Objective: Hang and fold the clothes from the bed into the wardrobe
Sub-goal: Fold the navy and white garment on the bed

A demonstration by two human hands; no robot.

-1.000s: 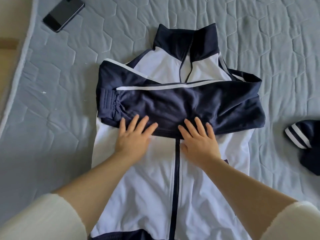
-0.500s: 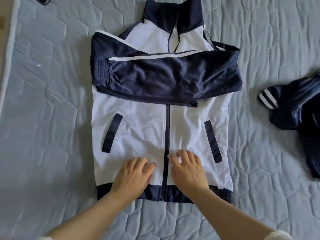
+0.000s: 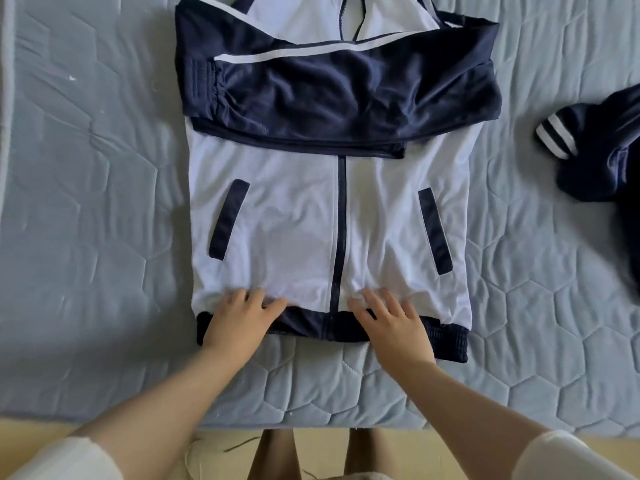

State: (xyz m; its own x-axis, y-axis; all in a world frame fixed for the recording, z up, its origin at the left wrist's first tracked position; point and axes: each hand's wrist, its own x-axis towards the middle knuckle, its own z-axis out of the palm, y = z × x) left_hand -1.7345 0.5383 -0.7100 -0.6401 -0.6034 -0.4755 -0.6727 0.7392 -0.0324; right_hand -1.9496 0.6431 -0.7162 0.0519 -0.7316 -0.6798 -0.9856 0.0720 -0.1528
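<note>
Jacket laid flat on bed, sleeves crossed over chest at 12 o'clock. Left hand and right hand rested flat and spread on hem at 6 o'clock; nothing gripped. Folding step judged in hand: hem to be pinched, then carried toward 12.

Grey-blue quilted bed in soft light, pale yellowish floor below.
</note>
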